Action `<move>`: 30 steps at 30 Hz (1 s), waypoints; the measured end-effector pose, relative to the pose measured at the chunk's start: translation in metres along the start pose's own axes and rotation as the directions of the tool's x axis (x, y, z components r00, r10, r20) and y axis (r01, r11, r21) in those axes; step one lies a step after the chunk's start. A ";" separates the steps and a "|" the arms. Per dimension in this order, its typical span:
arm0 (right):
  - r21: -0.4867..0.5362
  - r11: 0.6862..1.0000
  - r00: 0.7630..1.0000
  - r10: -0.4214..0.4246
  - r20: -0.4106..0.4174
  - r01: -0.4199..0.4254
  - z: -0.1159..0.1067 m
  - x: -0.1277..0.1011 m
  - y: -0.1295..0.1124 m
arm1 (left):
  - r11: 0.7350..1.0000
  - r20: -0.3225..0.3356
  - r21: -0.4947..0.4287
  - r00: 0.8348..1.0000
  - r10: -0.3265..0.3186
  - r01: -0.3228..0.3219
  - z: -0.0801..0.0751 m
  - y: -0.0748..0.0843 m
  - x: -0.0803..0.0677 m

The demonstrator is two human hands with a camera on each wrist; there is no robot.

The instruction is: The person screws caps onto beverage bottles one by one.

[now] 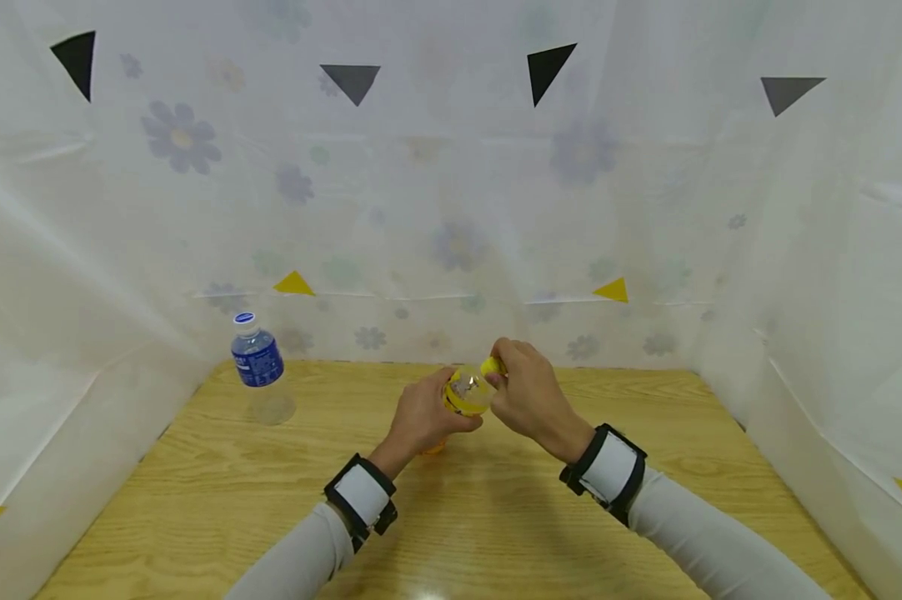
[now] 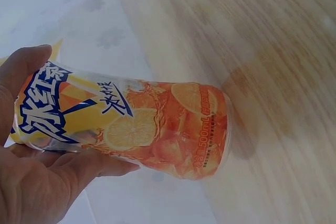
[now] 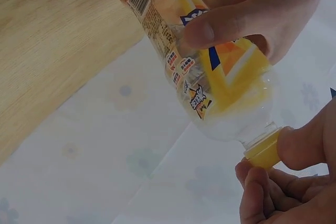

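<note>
A clear plastic drink bottle (image 1: 468,393) with an orange and yellow label is held tilted above the table, its neck toward my right hand. My left hand (image 1: 421,410) grips the bottle round its label, thumb on one side and fingers on the other. With thumb and fingertips, my right hand (image 1: 529,393) pinches the yellow cap (image 3: 264,150) at the neck. The left wrist view shows the lower label (image 2: 173,129) with pictured lemon slices and ice. Whether the cap is still threaded on, I cannot tell.
A second clear bottle (image 1: 258,367) with a blue label and white cap stands upright at the table's back left. The wood-grain table (image 1: 271,500) is bordered at the back and sides by white flower-print sheeting (image 1: 451,192) bearing black, grey and yellow triangles.
</note>
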State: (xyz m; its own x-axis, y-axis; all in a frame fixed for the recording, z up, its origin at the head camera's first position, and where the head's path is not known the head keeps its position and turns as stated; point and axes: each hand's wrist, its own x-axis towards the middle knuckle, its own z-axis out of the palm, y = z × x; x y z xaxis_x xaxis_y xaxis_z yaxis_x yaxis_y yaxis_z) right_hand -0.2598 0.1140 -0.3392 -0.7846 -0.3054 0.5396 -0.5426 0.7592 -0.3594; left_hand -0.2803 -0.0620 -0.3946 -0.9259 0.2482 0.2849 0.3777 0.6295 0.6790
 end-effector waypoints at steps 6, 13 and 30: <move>-0.008 1.000 1.000 -0.011 -0.026 0.011 0.001 0.002 -0.001 | 1.000 -0.019 -0.008 1.000 -0.005 0.005 0.001 0.002 -0.001; -0.006 1.000 1.000 -0.010 -0.015 0.010 0.001 0.000 0.000 | 1.000 -0.017 -0.007 1.000 -0.007 0.007 0.000 0.004 -0.002; 0.030 0.999 0.998 0.036 0.050 -0.037 -0.006 -0.007 0.002 | 0.999 -0.059 0.000 0.997 -0.044 0.044 -0.012 0.001 0.002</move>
State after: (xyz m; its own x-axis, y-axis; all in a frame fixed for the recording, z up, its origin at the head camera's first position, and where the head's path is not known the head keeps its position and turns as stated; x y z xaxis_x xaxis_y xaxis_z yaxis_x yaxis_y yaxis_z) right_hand -0.2532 0.1209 -0.3389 -0.8173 -0.3063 0.4881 -0.5219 0.7525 -0.4017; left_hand -0.2814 -0.0698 -0.3854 -0.9394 0.1758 0.2943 0.3362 0.6401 0.6909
